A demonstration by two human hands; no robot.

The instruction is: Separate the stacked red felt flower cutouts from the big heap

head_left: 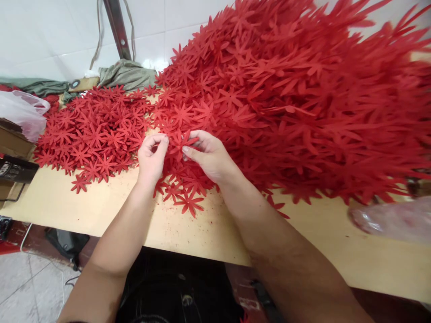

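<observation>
Between both sets of fingertips, the left hand (152, 157) and right hand (207, 154) pinch a thin red star-shaped fabric flower cutout (181, 141); seemingly light, limp, best gripped by petal tips.

A pale wooden tabletop (208, 233) ran across the view, lit evenly and speckled with red dust near its front edge. Behind it stood a white tiled wall (50, 31) with a glossy sheen, and a dark metal bar (116, 28) leaned against it. Crumpled green cloth (126, 74) lay at the back of the table. Below the edge, on the left, showed a light tiled floor (30, 287) with cables.
</observation>
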